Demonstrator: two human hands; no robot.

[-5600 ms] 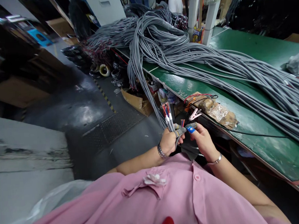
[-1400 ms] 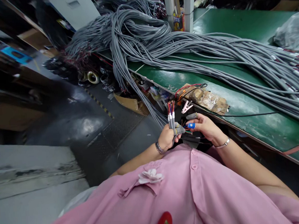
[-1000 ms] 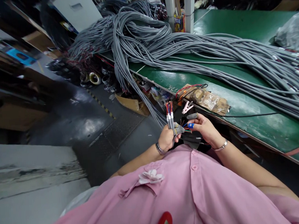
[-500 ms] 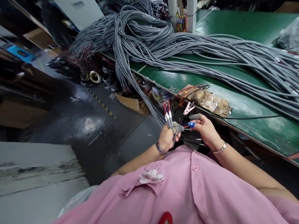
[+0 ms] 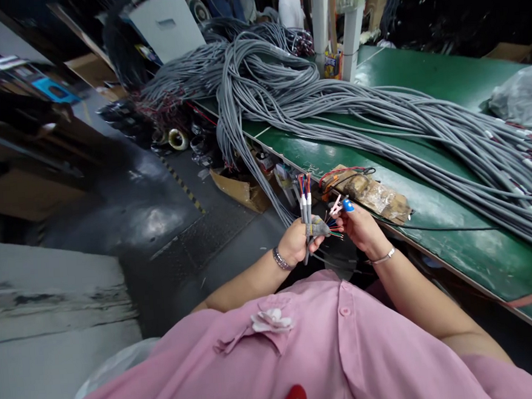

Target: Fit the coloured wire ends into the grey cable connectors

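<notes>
My left hand, a grey cover on its thumb, is closed around several grey multi-core cables. Their white-banded ends with red and blue strands stand upright above the fist. Thin coloured wires fan out to the right past the thumb tip. Close by, my right hand has its fingers bent together, a blue cover on one digit. These fingertips are beside the wire ends and right at a pink clip by the bench edge. Whether they grip the clip or a wire is hidden.
A thick bundle of grey cables runs along the green bench. Near its edge lies a taped brown block with red and black leads. A cardboard box stands below, and a white post rises behind.
My right hand has moved up from the wire ends to the pink clip, and its fingers have drawn in. My left hand still holds the cables. The whole view has shifted slightly.
</notes>
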